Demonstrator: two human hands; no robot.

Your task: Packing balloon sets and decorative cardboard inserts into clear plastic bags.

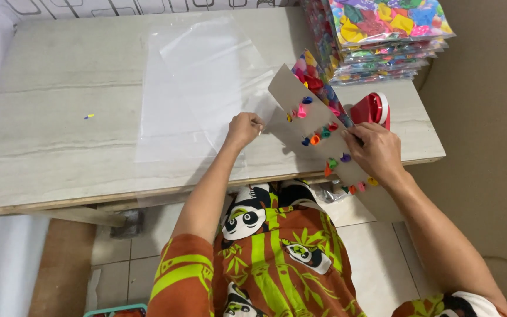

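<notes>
Hands: right hand (377,151) grips balloon card (318,126); left hand (243,129) pinches plastic sheet (206,76).

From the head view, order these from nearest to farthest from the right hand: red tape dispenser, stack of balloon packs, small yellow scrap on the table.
1. Red tape dispenser, just beyond the right hand.
2. Stack of balloon packs, at the far right corner.
3. Small yellow scrap, far left on the table.

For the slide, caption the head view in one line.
Right hand holds a balloon-studded card over the table; left hand pinches clear plastic sheets.
</notes>
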